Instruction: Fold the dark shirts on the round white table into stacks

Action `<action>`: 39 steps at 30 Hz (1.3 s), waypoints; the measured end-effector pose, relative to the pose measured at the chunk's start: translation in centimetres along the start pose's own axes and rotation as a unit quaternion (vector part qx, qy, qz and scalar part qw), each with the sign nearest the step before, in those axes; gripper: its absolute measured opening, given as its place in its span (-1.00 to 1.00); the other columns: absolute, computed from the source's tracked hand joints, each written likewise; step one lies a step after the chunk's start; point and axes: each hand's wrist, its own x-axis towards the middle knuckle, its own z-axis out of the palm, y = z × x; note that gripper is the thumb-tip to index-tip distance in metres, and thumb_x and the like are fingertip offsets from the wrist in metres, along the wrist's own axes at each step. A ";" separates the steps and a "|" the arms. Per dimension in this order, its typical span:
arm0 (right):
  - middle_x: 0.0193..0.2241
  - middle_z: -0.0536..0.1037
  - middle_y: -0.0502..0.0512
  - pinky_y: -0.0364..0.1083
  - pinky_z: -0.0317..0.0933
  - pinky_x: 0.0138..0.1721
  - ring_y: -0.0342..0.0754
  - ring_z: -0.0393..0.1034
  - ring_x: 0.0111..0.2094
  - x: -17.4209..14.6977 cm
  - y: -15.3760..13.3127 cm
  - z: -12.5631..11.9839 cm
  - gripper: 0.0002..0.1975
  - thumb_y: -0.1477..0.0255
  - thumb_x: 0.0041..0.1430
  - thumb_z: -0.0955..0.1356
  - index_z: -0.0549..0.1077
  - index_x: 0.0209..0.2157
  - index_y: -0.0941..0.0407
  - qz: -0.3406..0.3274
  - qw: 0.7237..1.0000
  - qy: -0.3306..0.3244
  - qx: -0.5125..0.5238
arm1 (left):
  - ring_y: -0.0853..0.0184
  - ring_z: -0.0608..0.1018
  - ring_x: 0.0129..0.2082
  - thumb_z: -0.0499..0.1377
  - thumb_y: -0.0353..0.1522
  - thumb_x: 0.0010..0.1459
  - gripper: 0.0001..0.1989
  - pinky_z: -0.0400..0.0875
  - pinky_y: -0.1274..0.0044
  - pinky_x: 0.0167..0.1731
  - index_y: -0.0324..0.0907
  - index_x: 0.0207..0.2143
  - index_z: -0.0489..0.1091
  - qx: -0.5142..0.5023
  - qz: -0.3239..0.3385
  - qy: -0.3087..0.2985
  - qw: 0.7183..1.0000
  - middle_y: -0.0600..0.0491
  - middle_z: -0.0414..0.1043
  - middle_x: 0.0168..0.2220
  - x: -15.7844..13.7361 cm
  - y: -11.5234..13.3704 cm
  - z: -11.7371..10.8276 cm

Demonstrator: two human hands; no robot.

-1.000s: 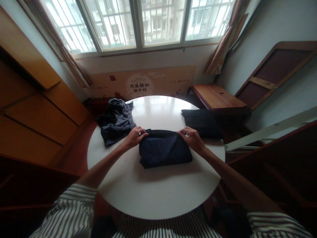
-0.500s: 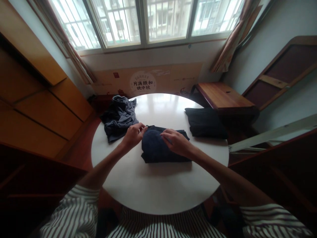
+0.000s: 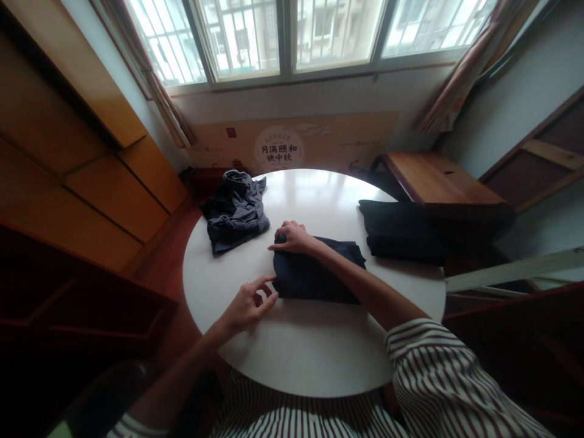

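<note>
A folded dark blue garment [image 3: 314, 277] lies flat on the white round table [image 3: 301, 359] in front of me. My right hand [image 3: 294, 237] reaches across it, fingers curled round its far left corner. At the near left corner, my left hand [image 3: 250, 304] has its thumb and forefinger bent about the edge of the cloth. Whether the garment is trousers or something else, I cannot tell. A crumpled dark grey garment [image 3: 239, 210] sits at the far left of the table. To the right, a black folded garment [image 3: 399, 231] lies flat.
Behind the table on the right stands a low wooden table [image 3: 442, 179]. Wooden cabinets [image 3: 104, 182] line the left wall. A printed banner [image 3: 319, 140] runs below the window at the back. A pale metal bar [image 3: 511, 271] stretches beyond the table's right edge.
My right hand has moved left from the garment's top to its far left corner. My left hand has come from that corner down to the near left one. The view has shifted slightly.
</note>
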 end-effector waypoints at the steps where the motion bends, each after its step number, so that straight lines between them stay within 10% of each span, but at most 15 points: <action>1: -0.13 0.44 0.22 0.14 0.06 0.01 0.19 0.24 0.00 0.0 0.4 0.4 -0.57 0.00 0.08 0.44 0.58 -0.25 0.08 -0.011 1.000 0.008 0.012 | 0.49 0.38 -0.65 0.22 -0.11 0.17 -0.46 0.21 0.64 -0.67 -0.20 0.12 0.38 0.002 -0.001 0.002 1.000 0.03 0.50 -0.34 0.0 0.0 0.1; 7: -0.20 0.48 0.18 0.01 0.04 -0.07 0.07 0.28 -0.09 0.0 1.1 1.3 -0.63 0.09 0.26 0.35 0.51 -0.29 0.14 -0.101 0.993 0.054 0.024 | 0.46 0.40 -0.64 0.21 -0.08 0.17 -0.63 0.22 0.62 -0.66 -0.20 -0.22 0.51 0.007 -0.009 0.032 0.999 0.04 0.49 -0.42 0.4 -0.2 0.7; 25: -0.47 0.30 0.01 -0.11 0.13 -0.29 -0.12 0.24 -0.43 0.2 2.2 0.7 -0.61 0.20 0.31 0.22 0.26 -0.55 0.10 -0.132 0.954 0.179 0.200 | 0.63 0.27 -0.64 0.33 -0.11 0.07 -0.39 0.21 0.67 -0.67 -0.13 0.11 0.28 -0.298 -0.085 0.026 0.950 0.02 0.40 -0.12 2.5 0.7 2.3; 32: -0.52 0.23 -0.02 -0.10 0.12 -0.31 -0.12 0.18 -0.45 0.8 2.8 1.6 -0.59 0.21 0.31 0.21 0.14 -0.60 0.06 -0.156 0.950 0.196 0.186 | 0.49 0.29 -0.56 0.20 -0.03 0.17 -0.59 0.22 0.61 -0.55 -0.22 -0.41 0.42 -0.076 -0.031 0.046 0.996 0.15 0.21 -0.47 1.8 0.1 1.8; 39: -0.41 0.39 0.12 -0.05 0.19 -0.13 -0.02 0.27 -0.28 1.0 2.4 1.9 -0.61 0.26 0.37 0.24 0.32 -0.54 0.10 -0.167 0.976 0.129 0.049 | 0.43 0.27 -0.57 0.03 0.02 0.27 -0.41 0.10 0.55 -0.48 -0.19 -0.67 0.19 0.174 0.003 0.086 0.981 0.14 0.15 -0.58 2.7 0.6 1.3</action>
